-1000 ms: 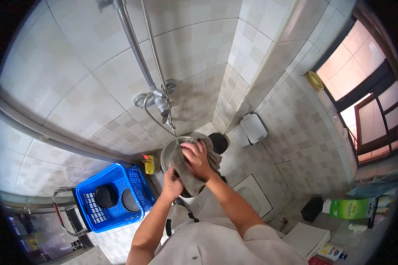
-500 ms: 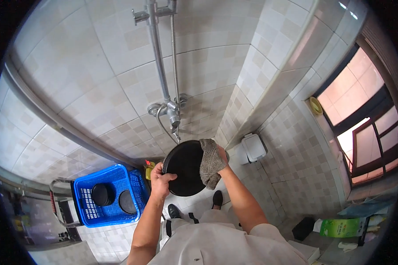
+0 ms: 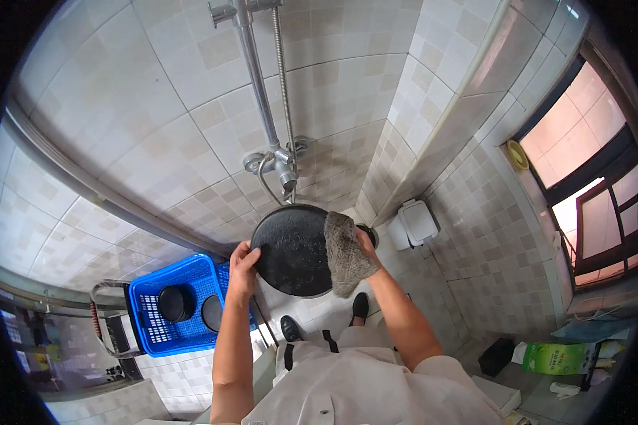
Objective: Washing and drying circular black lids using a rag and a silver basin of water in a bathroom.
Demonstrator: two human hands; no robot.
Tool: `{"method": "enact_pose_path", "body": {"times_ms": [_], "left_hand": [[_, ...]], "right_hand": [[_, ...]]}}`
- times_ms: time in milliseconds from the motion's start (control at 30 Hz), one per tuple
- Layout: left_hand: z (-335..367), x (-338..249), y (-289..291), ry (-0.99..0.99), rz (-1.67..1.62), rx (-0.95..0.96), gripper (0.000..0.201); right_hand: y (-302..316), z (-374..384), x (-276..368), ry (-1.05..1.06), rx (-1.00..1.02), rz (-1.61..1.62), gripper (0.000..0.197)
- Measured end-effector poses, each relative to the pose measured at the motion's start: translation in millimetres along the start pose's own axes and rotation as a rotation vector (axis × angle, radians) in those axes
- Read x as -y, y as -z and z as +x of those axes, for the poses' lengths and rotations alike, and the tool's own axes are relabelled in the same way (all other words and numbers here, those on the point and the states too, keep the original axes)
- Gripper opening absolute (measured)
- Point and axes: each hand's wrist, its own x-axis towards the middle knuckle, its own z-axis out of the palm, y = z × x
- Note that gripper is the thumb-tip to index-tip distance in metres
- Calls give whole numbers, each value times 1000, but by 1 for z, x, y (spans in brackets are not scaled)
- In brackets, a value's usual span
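A wide, round black tray (image 3: 292,249) is held up between my hands, in front of the tiled wall and below the shower mixer. Its face looks wet, with small bright droplets or specks on it. My left hand (image 3: 242,267) grips the tray's left edge, the thumb over the near side. A crumpled grey-brown cloth (image 3: 345,255) is in my right hand (image 3: 368,253), pressed against the right part of the tray and hiding that edge. The cloth covers most of the right hand's fingers.
On the floor at left stands a blue plastic basket (image 3: 179,346) with round black dishes (image 3: 175,304) in it. The shower mixer (image 3: 280,168) is on the wall ahead. A white lidded bin (image 3: 418,222) stands to the right, and a green packet (image 3: 556,358) lies at the lower right.
The tray has tilted, and its face shows greyer with wet specks instead of plain dark. Both hands still hold on, the cloth staying at the tray's right side. The view has shifted slightly.
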Motion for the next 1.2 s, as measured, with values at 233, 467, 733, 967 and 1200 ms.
{"method": "enact_pose_path", "body": {"times_ms": [233,467,733,967,1200], "left_hand": [[21,-66,-52,124,584,335,26],[4,-43,-49,-71,347,81,19],[6,10,-40,-259,-297,-301,14],[4,-7,-7,-169,-85,-127,30],[26,-73,-46,63,596,261,19]], "right_hand": [[-40,14,52,-179,259,-438,36],[-35,29,59,113,327,-683,29],[-22,19,-34,121,-297,-5,25],[-1,21,-21,-27,-149,-107,27],[-33,37,21,89,299,-629,34]]}}
